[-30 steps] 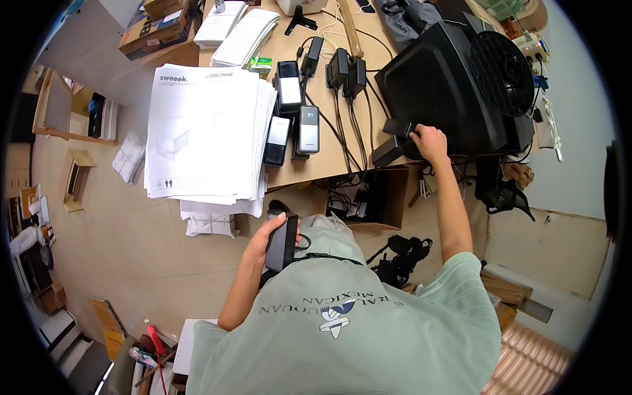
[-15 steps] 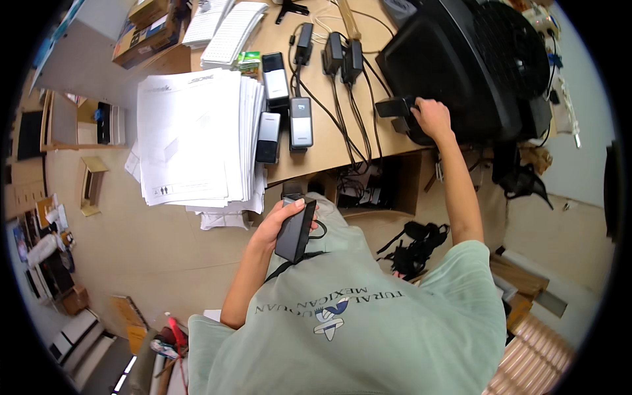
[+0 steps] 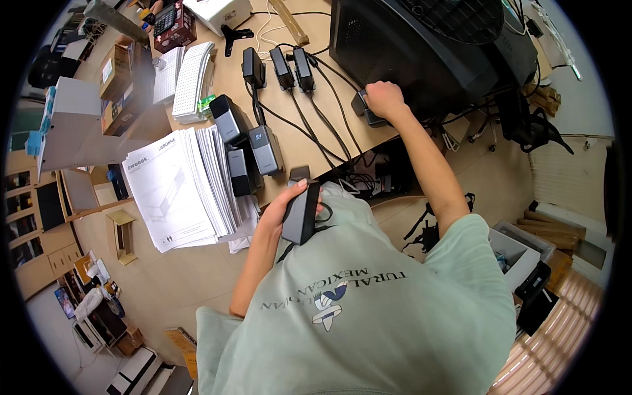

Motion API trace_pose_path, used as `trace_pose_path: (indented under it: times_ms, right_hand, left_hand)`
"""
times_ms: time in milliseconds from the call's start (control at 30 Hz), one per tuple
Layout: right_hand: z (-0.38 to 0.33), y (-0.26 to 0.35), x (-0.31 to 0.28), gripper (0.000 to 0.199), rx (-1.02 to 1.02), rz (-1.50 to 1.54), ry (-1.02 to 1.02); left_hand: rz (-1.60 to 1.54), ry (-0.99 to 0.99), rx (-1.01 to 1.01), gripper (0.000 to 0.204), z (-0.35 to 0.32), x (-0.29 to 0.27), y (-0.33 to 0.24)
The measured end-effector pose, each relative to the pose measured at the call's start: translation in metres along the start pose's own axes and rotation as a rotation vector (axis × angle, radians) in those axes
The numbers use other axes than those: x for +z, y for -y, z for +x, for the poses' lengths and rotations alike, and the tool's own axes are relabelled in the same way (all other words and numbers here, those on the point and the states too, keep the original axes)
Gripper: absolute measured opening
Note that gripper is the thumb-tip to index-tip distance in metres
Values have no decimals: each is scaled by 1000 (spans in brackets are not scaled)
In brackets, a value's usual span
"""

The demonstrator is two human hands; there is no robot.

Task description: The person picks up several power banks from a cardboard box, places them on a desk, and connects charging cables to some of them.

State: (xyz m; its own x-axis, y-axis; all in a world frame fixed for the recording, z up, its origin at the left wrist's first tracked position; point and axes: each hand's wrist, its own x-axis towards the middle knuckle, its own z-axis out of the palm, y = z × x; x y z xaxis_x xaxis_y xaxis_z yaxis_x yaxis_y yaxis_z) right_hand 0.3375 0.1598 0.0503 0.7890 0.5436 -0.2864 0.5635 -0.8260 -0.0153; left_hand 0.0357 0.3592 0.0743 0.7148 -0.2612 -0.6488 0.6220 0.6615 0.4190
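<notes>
Head view: left hand (image 3: 280, 208) wrapped around a dark grey block (image 3: 301, 216), thumb across its upper part, fingertips showing on the far side; block held tilted in front of the green shirt (image 3: 388, 322), near the table edge, small black loop (image 3: 325, 212) just beside it. Right hand (image 3: 386, 101) reaches to the table (image 3: 228, 74), fingers curled over a dark piece (image 3: 375, 118) beside the large black casing (image 3: 421, 72); how firm the grip is, cannot tell, the hand covers it. Left of centre, three grey-and-black blocks (image 3: 264, 151) stand grouped beside a stack of printed sheets (image 3: 172, 194). Farther back, three black adapters (image 3: 282, 69) in a loose row, dark cables (image 3: 322, 155) running toward the table edge.
</notes>
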Motion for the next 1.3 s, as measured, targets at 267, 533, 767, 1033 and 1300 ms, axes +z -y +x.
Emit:
trace_pose_path:
  times_ms: [267,533,767,1033,1300]
  right_hand:
    - [-15,-5,23,16,-142,52,-370]
    - [-55,17,25,25,-306,190,-725]
    - [-91,93,59,75,-578,810,-29]
    - [-78,143,85,42,-495,1042,-353]
    - [-72,111,121,49,144,1329,-269]
  left_hand:
    - [6,-13,14,53,31,2,-5]
    - [-89,-9,-7,54,38,-14,-9]
    - [-138,142,44,52,23,-15,-19]
    - [191,226,118,63,19,-6,-44]
    - [412,21,215,45,-17,7,-67]
